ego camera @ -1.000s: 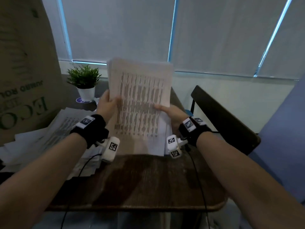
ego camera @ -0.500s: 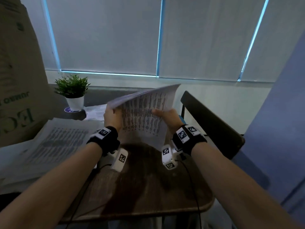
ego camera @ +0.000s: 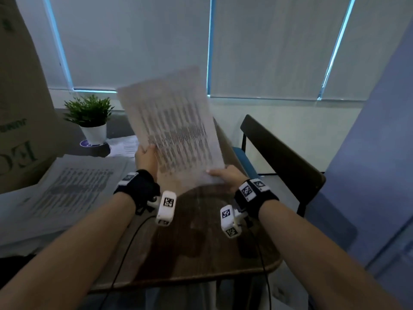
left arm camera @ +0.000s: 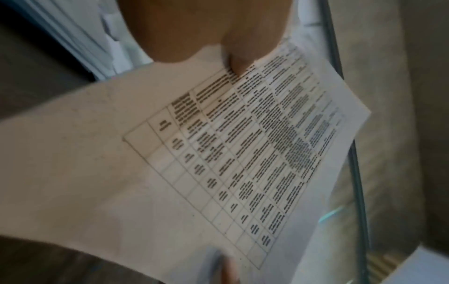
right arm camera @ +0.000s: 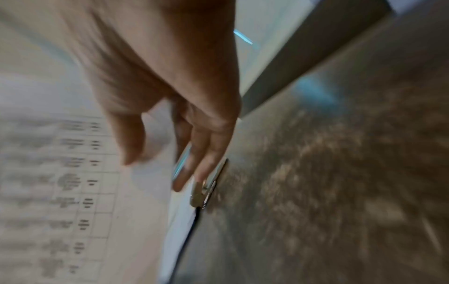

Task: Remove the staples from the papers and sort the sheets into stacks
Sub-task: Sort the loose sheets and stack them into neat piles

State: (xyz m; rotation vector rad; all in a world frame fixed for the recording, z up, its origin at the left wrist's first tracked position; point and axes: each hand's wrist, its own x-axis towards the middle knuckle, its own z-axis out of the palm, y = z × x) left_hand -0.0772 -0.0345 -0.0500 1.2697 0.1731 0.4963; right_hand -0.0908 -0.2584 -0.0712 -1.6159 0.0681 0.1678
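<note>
Head view: your left hand (ego camera: 146, 155) and right hand (ego camera: 225, 175) pinch the white printed table sheet (ego camera: 176, 130), raised between them over the brown wooden table (ego camera: 201, 253). Keep both pinches firm, swing it flat toward the paper stack (ego camera: 73, 189) beyond your left grip.

We held the papers (ego camera: 176, 130) above the table (ego camera: 201, 253); a paper stack (ego camera: 67, 193) lay left, a plant (ego camera: 89, 115) behind it.

both forearms raised; left hand (ego camera: 146, 156) and right hand (ego camera: 225, 175) apparently pinching, thumbs uppermost.

Tilted printed sheets (ego camera: 176, 133), held aloft
</note>
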